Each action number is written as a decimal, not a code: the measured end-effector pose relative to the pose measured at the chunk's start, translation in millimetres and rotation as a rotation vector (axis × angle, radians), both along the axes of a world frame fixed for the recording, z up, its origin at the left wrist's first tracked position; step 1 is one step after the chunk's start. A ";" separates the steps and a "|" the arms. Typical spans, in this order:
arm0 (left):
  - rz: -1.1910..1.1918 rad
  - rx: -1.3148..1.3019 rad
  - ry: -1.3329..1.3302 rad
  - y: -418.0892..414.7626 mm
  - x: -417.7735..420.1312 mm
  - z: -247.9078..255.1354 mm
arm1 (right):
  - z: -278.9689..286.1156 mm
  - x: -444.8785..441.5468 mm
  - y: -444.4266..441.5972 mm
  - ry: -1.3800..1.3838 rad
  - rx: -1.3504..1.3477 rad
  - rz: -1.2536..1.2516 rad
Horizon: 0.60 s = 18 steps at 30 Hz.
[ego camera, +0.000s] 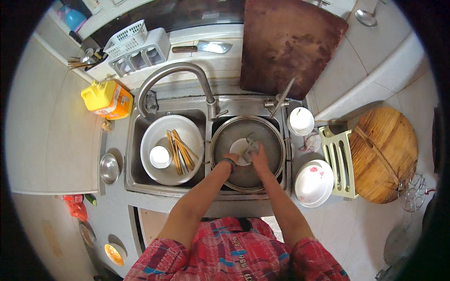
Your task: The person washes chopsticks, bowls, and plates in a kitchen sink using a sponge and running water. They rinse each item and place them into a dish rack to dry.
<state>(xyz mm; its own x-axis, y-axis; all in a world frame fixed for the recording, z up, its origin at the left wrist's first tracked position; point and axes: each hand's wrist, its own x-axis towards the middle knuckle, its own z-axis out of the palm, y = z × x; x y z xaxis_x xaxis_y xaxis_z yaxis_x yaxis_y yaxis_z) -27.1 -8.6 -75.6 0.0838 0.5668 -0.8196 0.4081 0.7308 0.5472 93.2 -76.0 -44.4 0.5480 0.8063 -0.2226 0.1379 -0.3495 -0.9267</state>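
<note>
A large round metal pan [225, 131] holding greyish water sits in the right sink basin. Over it, my left hand [231, 159] grips the lower left rim of a white bowl [238, 145]. My right hand [259, 157] presses a greyish cloth [251, 145] against the bowl's right side; its fingers are partly hidden by the cloth. In the left basin stands a white basin [149, 137] with bundled chopsticks [180, 152] and a small white bowl [160, 157] inside.
A curved metal faucet [175, 66] arches over the left basin. Stacked white bowls [300, 121] and plates [314, 183] stand right of the sink. A cleaver [214, 46] lies behind it, near a leaning dark cutting board [288, 45]. A yellow jug [107, 100] is at left.
</note>
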 end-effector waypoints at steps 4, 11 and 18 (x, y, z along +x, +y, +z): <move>0.267 -0.265 -0.205 -19.7 21.5 5.2 | -29.0 43.8 -5.2 0.820 0.261 -0.347; 0.610 -0.500 -0.449 -5.7 13.5 -34.5 | 83.1 7.7 -35.0 -0.045 0.131 -0.063; 0.350 -0.720 -0.735 -25.6 -0.3 13.2 | 69.3 -10.9 7.1 -0.437 0.113 0.281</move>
<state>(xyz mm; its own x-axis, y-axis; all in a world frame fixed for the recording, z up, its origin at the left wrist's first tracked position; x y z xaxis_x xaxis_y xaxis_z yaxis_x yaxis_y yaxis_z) -27.4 -34.1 -62.4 0.6168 0.0610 -0.7847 -0.1375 0.9900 -0.0311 82.3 -69.0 24.8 0.3299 0.9411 0.0748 0.5932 -0.1450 -0.7919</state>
